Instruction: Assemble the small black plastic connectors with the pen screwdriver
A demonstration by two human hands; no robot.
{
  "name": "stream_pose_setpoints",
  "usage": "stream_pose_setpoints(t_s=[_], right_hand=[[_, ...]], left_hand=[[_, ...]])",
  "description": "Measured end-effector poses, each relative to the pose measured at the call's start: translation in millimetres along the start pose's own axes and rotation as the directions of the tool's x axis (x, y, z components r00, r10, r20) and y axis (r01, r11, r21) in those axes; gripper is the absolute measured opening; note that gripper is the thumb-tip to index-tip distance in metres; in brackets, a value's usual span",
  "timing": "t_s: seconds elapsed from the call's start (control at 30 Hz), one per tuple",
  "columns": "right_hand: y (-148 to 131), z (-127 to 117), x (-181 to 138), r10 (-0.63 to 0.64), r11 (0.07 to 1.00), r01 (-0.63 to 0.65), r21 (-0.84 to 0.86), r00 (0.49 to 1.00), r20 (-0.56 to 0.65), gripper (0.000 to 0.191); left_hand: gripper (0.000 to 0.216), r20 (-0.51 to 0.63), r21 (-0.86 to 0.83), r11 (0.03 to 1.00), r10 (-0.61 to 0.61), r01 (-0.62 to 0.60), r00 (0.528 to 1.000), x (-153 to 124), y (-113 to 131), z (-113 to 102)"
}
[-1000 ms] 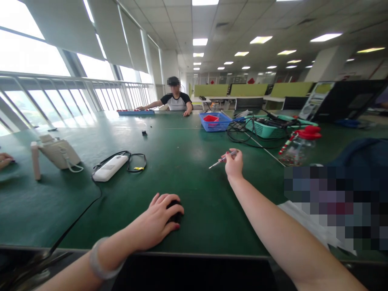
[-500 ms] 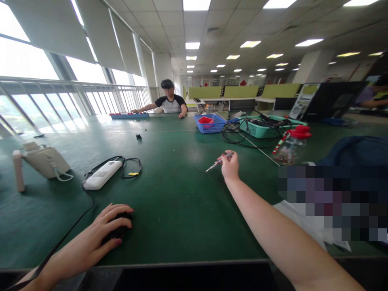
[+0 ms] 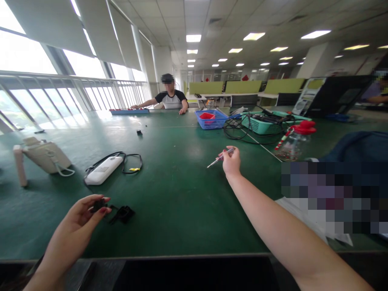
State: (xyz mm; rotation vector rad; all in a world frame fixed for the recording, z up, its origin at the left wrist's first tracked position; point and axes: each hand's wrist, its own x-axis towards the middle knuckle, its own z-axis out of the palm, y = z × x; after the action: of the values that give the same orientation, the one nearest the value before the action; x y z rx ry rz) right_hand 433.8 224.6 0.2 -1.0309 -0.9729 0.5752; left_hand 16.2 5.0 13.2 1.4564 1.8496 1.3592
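Observation:
My left hand is closed at the near left of the green table, pinching a small black part between thumb and fingers. Just right of it more black parts lie on the tabletop; their exact kind is unclear. My right hand is closed around a slim silver screwdriver near the middle of the table. The tool's tip points left and down, toward the table surface. Whether the tip touches the surface I cannot tell.
A white power bank with a black cord and a beige case are at left. Beyond are a blue basket, a green basket with cables, and a red-lidded bottle. A person sits opposite.
My left hand has moved left off the black parts and lifted one small piece from among them. My right hand has barely moved, still holding the screwdriver.

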Motion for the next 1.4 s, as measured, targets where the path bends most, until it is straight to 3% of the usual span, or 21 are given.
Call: stream_pose_setpoints(t_s=[0.13, 0.37, 0.53, 0.73, 0.87, 1.1, 1.27, 1.4], right_hand=[[-0.8, 0.7, -0.3, 0.011, 1.000, -0.011, 0.008, 1.000, -0.004, 0.025], [-2.1, 0.5, -1.4, 0.011, 1.000, -0.011, 0.003, 1.000, 0.003, 0.024], [0.3, 0.1, -0.5, 0.005, 1.000, -0.005, -0.003, 1.000, 0.007, 0.027], [2.4, 1.1, 0.7, 0.011, 1.000, -0.011, 0.013, 1.000, -0.003, 0.027], [2.1, 1.2, 0.4, 0.013, 1.000, -0.013, 0.011, 1.000, 0.001, 0.025], [2.5, 1.6, 0.5, 0.017, 1.000, -0.017, 0.004, 1.000, 0.001, 0.024], [0.8, 1.6, -0.5, 0.023, 1.000, -0.023, 0.004, 1.000, 0.006, 0.022], [0.5, 1.3, -1.0, 0.021, 1.000, -0.021, 0.001, 1.000, 0.018, 0.023]], left_hand=[[0.048, 0.043, 0.018, 0.998, -0.058, 0.057, 0.997, -2.4, 2.5, 4.7], [0.036, 0.090, -0.053, 0.998, -0.030, 0.035, 0.995, -0.8, -4.9, 6.8], [0.044, 0.095, -0.146, 0.989, -0.009, 0.023, 0.995, -0.8, -5.7, 11.8], [0.071, 0.139, -0.022, 0.999, -0.032, 0.035, 0.990, 1.7, -8.3, 9.5], [0.072, 0.091, 0.161, 0.984, 0.066, -0.080, 0.994, -1.9, -5.7, 7.1], [0.050, 0.079, 0.617, 0.766, 0.166, -0.179, 0.983, -16.0, 8.1, 8.3], [0.055, 0.154, 0.690, 0.647, 0.307, -0.325, 0.939, -17.9, 10.6, 14.0], [0.056, 0.248, 0.706, 0.579, 0.337, -0.408, 0.908, -15.2, 10.1, 17.4]])
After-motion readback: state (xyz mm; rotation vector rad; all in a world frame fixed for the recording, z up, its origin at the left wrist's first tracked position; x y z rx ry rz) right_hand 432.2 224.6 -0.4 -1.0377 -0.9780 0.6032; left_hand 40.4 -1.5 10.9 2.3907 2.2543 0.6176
